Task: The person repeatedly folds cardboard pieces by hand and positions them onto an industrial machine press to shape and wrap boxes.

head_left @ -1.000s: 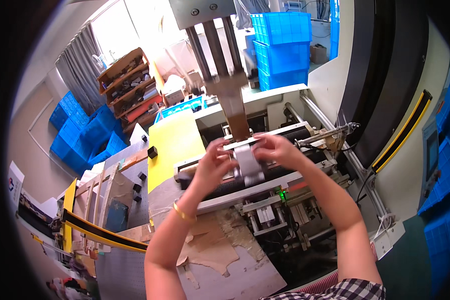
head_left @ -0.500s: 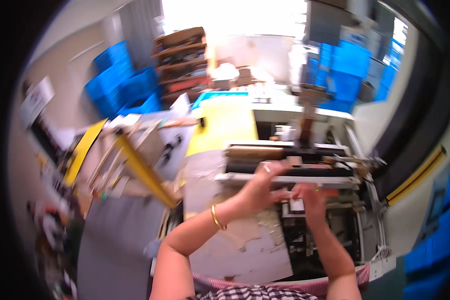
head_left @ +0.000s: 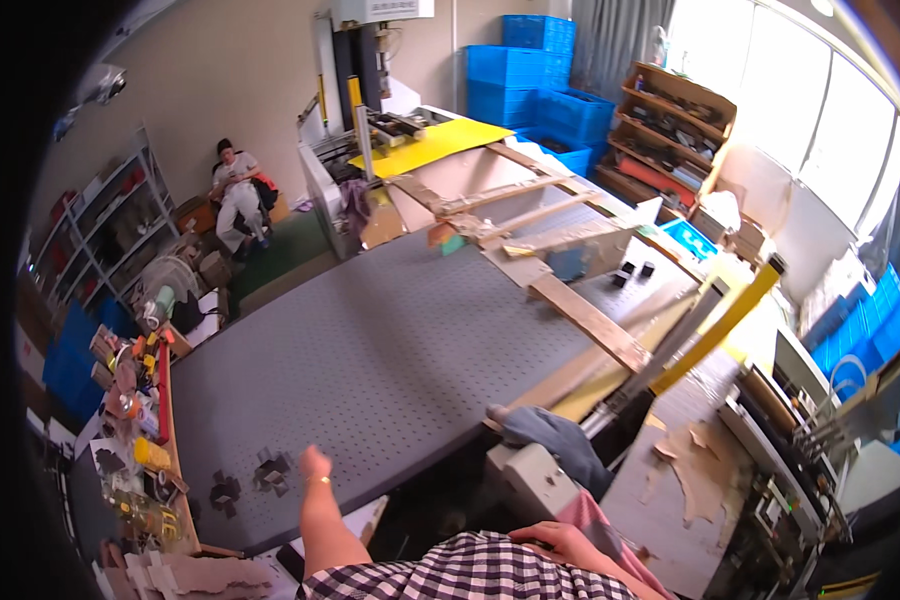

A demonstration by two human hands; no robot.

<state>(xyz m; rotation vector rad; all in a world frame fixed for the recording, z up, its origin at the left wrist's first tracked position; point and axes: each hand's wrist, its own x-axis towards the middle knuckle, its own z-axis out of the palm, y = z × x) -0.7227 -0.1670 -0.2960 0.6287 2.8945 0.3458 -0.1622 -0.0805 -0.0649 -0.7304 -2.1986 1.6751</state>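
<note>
My left hand is stretched out over the grey perforated table. Its fingers are foreshortened, and I cannot tell whether they are closed. Just left of it, two dark flat cut pieces with arms, one piece and another piece, lie on the table surface. Close to my body, my right hand lies against the black-and-white checked garment with its fingers extended. Nothing shows in it.
A crowded side shelf with bottles borders the table's left. Wooden strips cross its far right side, by a yellow post. A grey cloth hangs at the near right corner. A seated person is beyond, near blue crates.
The view has swung left from the roller machine to the perforated table. Both hands have left the machine: the left reaches over the table, the right has dropped to my waist.
</note>
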